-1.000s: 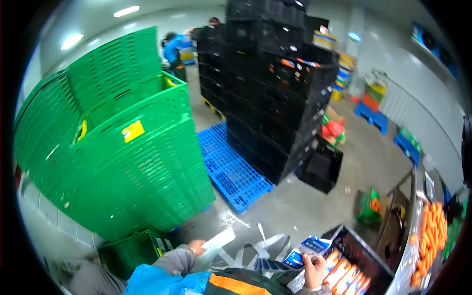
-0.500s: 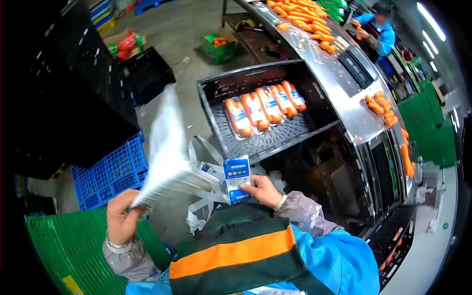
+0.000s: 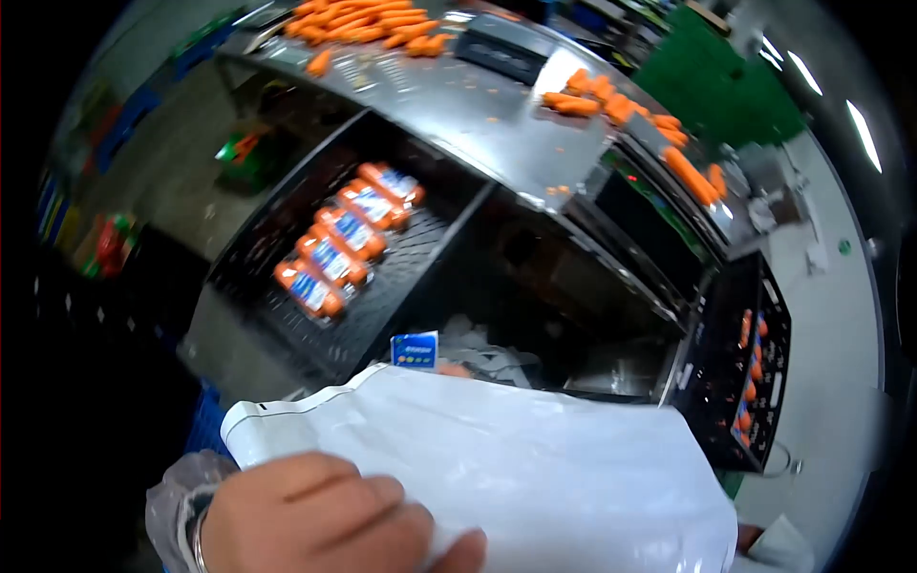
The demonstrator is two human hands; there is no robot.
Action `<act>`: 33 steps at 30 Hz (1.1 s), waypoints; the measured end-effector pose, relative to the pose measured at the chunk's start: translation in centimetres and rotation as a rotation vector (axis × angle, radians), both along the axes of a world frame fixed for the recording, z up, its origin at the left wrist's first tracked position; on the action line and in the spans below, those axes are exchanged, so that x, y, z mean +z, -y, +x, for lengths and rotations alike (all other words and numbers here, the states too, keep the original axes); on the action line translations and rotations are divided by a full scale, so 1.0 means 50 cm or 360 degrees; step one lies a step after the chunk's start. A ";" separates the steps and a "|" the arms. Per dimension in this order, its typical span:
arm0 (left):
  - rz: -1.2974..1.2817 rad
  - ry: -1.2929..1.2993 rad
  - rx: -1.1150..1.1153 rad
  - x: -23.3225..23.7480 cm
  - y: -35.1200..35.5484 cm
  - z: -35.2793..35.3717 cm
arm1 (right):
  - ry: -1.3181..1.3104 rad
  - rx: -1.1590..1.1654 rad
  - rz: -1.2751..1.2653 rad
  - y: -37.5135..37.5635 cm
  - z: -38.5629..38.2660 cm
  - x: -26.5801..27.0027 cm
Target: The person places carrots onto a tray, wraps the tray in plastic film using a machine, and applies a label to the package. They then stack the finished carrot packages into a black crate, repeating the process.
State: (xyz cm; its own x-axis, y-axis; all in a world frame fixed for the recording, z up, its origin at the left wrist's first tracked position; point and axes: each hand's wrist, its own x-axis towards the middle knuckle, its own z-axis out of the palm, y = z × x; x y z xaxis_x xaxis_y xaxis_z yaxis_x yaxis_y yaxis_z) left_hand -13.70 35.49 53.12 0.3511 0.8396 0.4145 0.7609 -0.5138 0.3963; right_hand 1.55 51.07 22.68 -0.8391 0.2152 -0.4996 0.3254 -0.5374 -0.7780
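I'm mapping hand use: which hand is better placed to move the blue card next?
The right hand, probably: a bit of it shows beside the blue card, though the white sheet hides the rest. The left hand holds that sheet, nearer the camera.

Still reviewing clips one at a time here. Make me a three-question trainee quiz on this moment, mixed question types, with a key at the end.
1. How many packs of carrots lie in the open black crate left of the picture's centre?
2. True or false: the left hand is hidden from view behind the white sheeting.
3. The loose carrots heaped at the top of the picture lie on:
a) the floor
b) the metal table
c) the white sheeting

Key:
1. Five.
2. False; it shows in front of the sheeting, at the bottom of the picture.
3. b
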 end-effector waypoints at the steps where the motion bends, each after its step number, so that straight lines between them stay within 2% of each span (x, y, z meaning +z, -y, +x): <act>1: 0.0107 0.0088 -0.0041 -0.002 -0.028 0.012 | 0.0003 -0.0060 0.0018 -0.011 0.019 0.002; 3: 0.0348 0.0168 -0.0254 -0.020 -0.082 0.012 | 0.0044 -0.0196 0.0024 -0.014 0.058 0.002; 6: 0.0561 0.0241 -0.0376 -0.049 -0.117 0.035 | 0.0082 -0.0454 0.0042 0.002 0.116 0.003; 10: -0.0021 0.0265 -0.1111 -0.027 -0.167 -0.004 | 0.0176 -0.0946 0.0015 0.062 0.199 0.014; 12: -0.0226 0.0501 -0.1569 -0.083 -0.241 -0.034 | 0.0240 -0.1165 -0.0008 0.099 0.240 0.030; 14: -0.0519 0.0953 -0.2098 -0.161 -0.319 -0.029 | 0.0306 -0.1383 -0.0047 0.130 0.272 0.030; 17: -0.1227 0.2124 -0.1212 -0.374 -0.323 -0.050 | 0.0417 -0.1642 -0.0080 0.163 0.303 0.009; 18: -0.1114 0.1876 -0.0907 -0.393 -0.329 -0.011 | 0.0459 -0.1690 -0.0083 0.170 0.310 -0.001; 19: -0.1333 0.1681 -0.0555 -0.462 -0.326 0.007 | 0.0519 -0.1711 -0.0078 0.177 0.317 -0.007; 20: -0.1737 0.1637 -0.0288 -0.498 -0.312 0.036 | 0.0586 -0.1696 -0.0045 0.184 0.323 -0.012; 22: -0.1834 0.1559 -0.0312 -0.603 -0.276 0.099 | 0.0715 -0.1559 0.0082 0.180 0.332 -0.023; 24: -0.1920 0.1220 -0.0291 -0.658 -0.237 0.161 | 0.0675 -0.1278 0.0297 0.184 0.332 -0.035; 26: -0.2009 0.1851 -0.0508 -0.701 -0.210 0.223 | 0.0409 -0.1314 0.0611 0.178 0.315 -0.071; 28: -0.2017 0.1654 -0.0378 -0.720 -0.215 0.238 | 0.0333 -0.1214 0.0683 0.152 0.304 -0.082; 30: -0.2144 0.1655 0.0166 -0.716 -0.224 0.247 | 0.0328 -0.1030 0.0717 0.121 0.314 -0.108; 31: -0.2101 0.1760 0.0262 -0.705 -0.237 0.252 | 0.0329 -0.1004 0.0754 0.097 0.310 -0.099; 32: -0.2053 0.1755 0.0388 -0.683 -0.248 0.252 | 0.0354 -0.0820 0.0760 0.072 0.323 -0.089; 33: -0.1869 0.2049 0.0448 -0.702 -0.249 0.254 | 0.0292 -0.0906 0.0789 0.052 0.339 -0.076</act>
